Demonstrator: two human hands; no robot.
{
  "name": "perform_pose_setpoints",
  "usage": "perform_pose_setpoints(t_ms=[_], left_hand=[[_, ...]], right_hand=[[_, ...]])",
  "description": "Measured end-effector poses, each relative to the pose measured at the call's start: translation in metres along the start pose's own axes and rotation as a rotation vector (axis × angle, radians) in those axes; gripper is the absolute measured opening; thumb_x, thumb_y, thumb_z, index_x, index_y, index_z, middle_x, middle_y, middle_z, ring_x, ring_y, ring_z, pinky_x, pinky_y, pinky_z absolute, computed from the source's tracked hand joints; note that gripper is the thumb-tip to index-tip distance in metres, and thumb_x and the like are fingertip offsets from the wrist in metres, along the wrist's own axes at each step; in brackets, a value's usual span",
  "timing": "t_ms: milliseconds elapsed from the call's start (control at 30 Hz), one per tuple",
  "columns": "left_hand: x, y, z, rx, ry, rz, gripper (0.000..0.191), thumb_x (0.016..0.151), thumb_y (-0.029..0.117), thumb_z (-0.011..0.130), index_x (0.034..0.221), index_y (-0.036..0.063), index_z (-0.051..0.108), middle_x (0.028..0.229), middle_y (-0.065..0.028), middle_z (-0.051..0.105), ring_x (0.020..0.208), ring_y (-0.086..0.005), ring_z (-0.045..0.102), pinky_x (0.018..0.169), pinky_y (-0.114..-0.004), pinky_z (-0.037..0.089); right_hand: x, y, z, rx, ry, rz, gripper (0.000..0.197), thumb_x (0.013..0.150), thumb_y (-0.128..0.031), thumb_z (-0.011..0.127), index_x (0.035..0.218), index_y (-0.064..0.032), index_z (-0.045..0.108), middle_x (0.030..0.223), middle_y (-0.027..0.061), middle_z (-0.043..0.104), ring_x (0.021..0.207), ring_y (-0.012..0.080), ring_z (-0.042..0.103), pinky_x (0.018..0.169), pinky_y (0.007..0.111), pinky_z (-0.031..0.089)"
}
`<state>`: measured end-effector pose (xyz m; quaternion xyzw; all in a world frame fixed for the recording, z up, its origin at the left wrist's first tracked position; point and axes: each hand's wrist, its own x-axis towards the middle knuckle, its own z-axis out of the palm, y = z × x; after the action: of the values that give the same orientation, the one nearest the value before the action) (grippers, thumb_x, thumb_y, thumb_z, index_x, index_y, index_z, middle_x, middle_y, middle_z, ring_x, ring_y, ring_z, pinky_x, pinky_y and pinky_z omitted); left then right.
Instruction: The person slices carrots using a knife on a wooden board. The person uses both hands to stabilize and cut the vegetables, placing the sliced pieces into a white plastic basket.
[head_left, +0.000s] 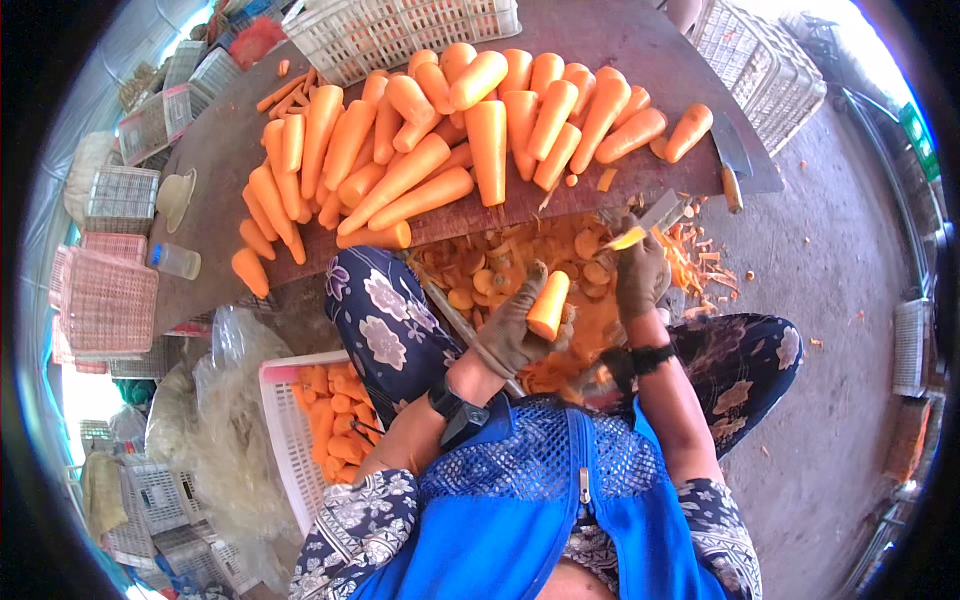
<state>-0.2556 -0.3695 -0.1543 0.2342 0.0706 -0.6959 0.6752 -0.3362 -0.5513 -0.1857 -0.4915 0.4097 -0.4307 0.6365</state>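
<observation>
My left hand (517, 330), in a brown work glove, is closed around a short peeled carrot piece (550, 306). To its right, my gloved right hand (642, 274) grips a metal-bladed hand tool (663, 211). A bright yellow part shows beside the fist; whether it belongs to the tool I cannot tell. Tool and carrot are apart. Between my knees, beneath both hands, lies a heap of orange peelings and round carrot slices (487, 279). Just beyond, many peeled carrots (490, 154) are piled on a dark red-brown table (645, 56).
A cleaver (730, 157) lies at the table's right edge, its wooden handle overhanging. A white plastic crate (405, 34) stands at the back of the table. By my left thigh is a crate (281, 442) of carrot pieces. A lidded bottle (176, 260) lies at left; peelings litter the floor (825, 300).
</observation>
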Motion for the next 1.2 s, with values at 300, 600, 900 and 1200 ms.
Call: perform_pose_setpoints(t_ms=[300,600,900,1200], left_hand=[[0.009,-0.002,-0.033,-0.124,-0.078,-0.115,0.053,0.092,0.049,0.058,0.118,0.0036,0.053,0.084,-0.0124,0.062,0.065,-0.028,0.062,0.055,-0.038,0.05],[0.005,0.001,-0.033,0.991,0.074,0.569,0.042,0.094,0.048,0.056,0.112,0.0097,0.056,0.086,-0.0101,0.065,0.07,-0.024,0.064,0.058,-0.038,0.052],[-0.008,-0.004,-0.014,1.092,0.131,0.635,0.045,0.089,0.04,0.064,0.117,0.0071,0.053,0.091,-0.0102,0.065,0.076,-0.0278,0.065,0.066,-0.039,0.054],[0.005,0.005,-0.012,0.106,0.103,0.026,0.049,0.097,0.051,0.049,0.112,0.0049,0.057,0.082,-0.0093,0.065,0.064,-0.023,0.063,0.049,-0.03,0.046]], right_hand=[[-0.019,0.01,0.021,-0.074,-0.137,-0.064,0.028,0.092,-0.027,0.065,0.078,-0.0027,0.066,0.069,0.0014,0.063,0.058,0.0064,0.055,0.049,0.021,0.042],[-0.083,-0.035,0.042,-0.114,-0.402,0.006,0.027,0.093,-0.027,0.066,0.084,-0.0015,0.064,0.07,-0.0035,0.057,0.068,0.0071,0.052,0.059,0.024,0.043],[-0.06,-0.032,0.023,-0.079,-0.276,-0.052,0.023,0.095,-0.02,0.057,0.085,0.0004,0.063,0.071,-0.0025,0.057,0.061,0.0059,0.052,0.053,0.023,0.043],[-0.019,-0.015,0.011,0.041,-0.102,-0.033,0.029,0.095,-0.028,0.063,0.079,-0.0029,0.063,0.069,-0.0018,0.059,0.058,0.0058,0.053,0.051,0.022,0.04]])
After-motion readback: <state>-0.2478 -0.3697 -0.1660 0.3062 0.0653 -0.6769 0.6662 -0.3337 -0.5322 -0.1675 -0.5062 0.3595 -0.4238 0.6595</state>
